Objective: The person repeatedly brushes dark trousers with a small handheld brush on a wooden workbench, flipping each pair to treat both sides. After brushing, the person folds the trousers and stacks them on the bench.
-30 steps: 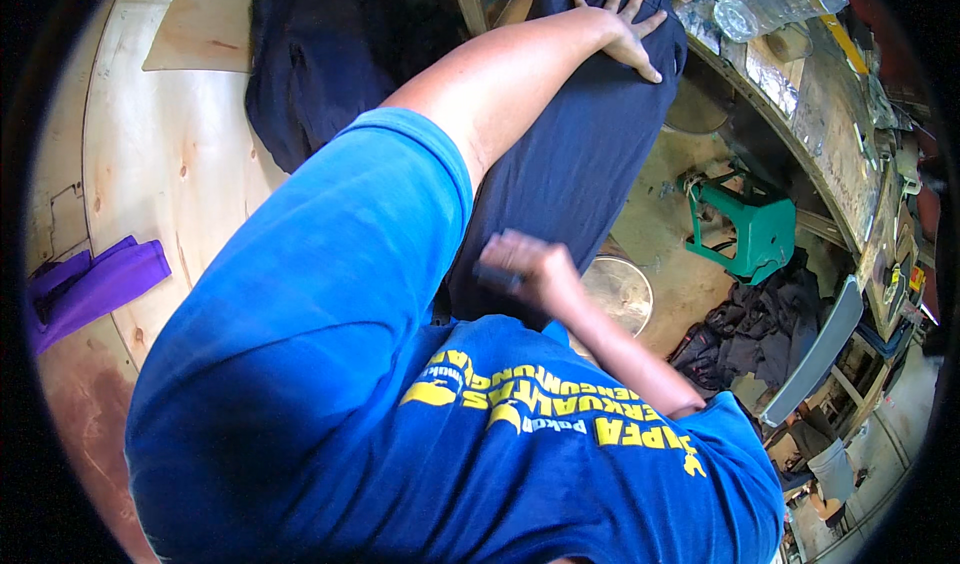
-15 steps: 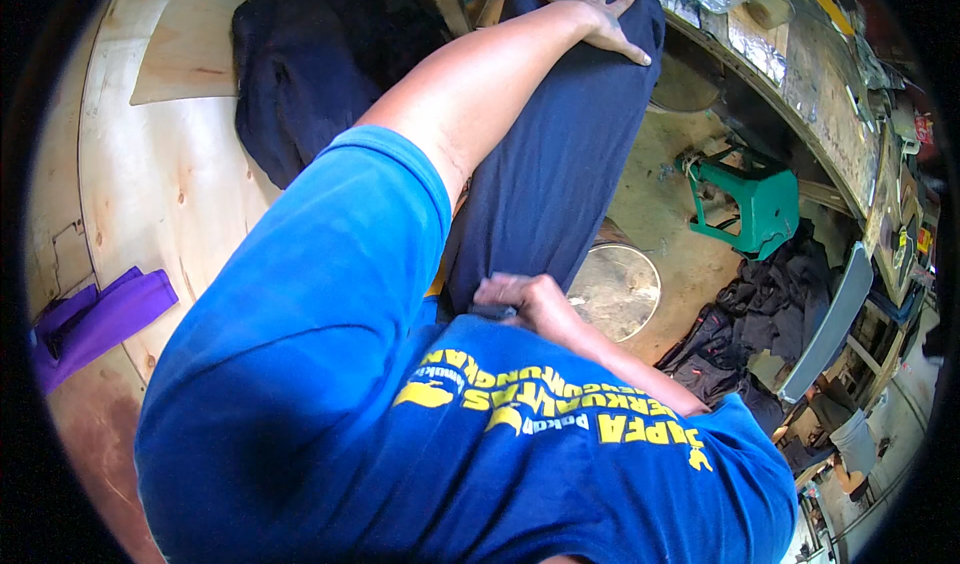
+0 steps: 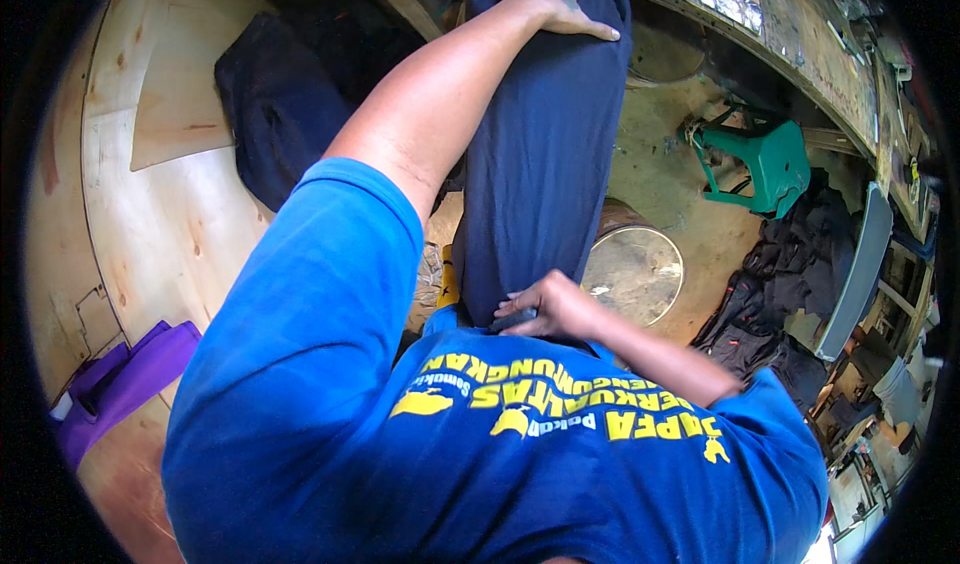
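Note:
My left hand (image 3: 555,6) lies spread on the knee end of my leg (image 3: 540,144), which is covered in dark navy trousers. Its fingers are apart and hold nothing. Close to my waist, at the hem of the blue shirt (image 3: 480,464), my right hand (image 3: 562,309) has its fingers bent round a small dark object (image 3: 515,321). Only part of that object shows, so its kind is unclear. It sits against the trousers at hip height.
Pale plywood (image 3: 170,214) stretches along the left, with purple cloth (image 3: 130,389) near it. A green plastic stool (image 3: 765,169), a round-topped drum-like seat (image 3: 635,274) and dark clothes (image 3: 790,274) stand or lie on the right. A cluttered wooden workbench (image 3: 800,49) runs behind.
The view has shifted, and my torso appears slightly further right. My right hand's fingers now show more clearly round the dark object. My left hand stays spread on the knee.

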{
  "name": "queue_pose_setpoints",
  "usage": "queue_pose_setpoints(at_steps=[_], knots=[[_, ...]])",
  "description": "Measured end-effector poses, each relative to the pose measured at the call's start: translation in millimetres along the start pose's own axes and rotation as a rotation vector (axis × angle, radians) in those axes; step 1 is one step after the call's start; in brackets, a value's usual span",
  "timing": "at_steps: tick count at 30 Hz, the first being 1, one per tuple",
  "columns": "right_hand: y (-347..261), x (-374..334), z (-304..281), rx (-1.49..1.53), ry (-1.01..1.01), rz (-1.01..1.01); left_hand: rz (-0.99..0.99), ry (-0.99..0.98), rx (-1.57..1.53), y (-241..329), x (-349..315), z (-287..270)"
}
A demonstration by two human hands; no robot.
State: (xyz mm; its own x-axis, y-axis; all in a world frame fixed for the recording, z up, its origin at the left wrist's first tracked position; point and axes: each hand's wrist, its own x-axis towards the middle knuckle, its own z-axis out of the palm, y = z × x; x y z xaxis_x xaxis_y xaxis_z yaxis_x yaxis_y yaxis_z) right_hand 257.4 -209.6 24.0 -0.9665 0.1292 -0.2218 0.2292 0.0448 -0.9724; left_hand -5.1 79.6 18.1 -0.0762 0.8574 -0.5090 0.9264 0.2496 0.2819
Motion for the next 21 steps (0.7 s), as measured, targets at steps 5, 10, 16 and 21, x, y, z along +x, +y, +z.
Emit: queue_pose_setpoints(at_steps=[5,10,16,21], knots=[[0.6,79.8,-160.6,-0.353,0.619,-0.293,-0.013,-0.005,0.026,2.3,-0.8,-2.4],[31.6,26.4,-54.7,-0.407,0.592,-0.171,0.029,-0.001,0.000,3.7,-3.0,-4.0],[-18.2,4.0,-54.8,-0.143,-0.143,0.077,-0.014,-0.030,0.038,3.4,2.4,-4.5],[16.5,70.7,-183.5,-0.320,0.826,-0.063,-0.013,-0.016,0.121,3.5,7.6,0.4]])
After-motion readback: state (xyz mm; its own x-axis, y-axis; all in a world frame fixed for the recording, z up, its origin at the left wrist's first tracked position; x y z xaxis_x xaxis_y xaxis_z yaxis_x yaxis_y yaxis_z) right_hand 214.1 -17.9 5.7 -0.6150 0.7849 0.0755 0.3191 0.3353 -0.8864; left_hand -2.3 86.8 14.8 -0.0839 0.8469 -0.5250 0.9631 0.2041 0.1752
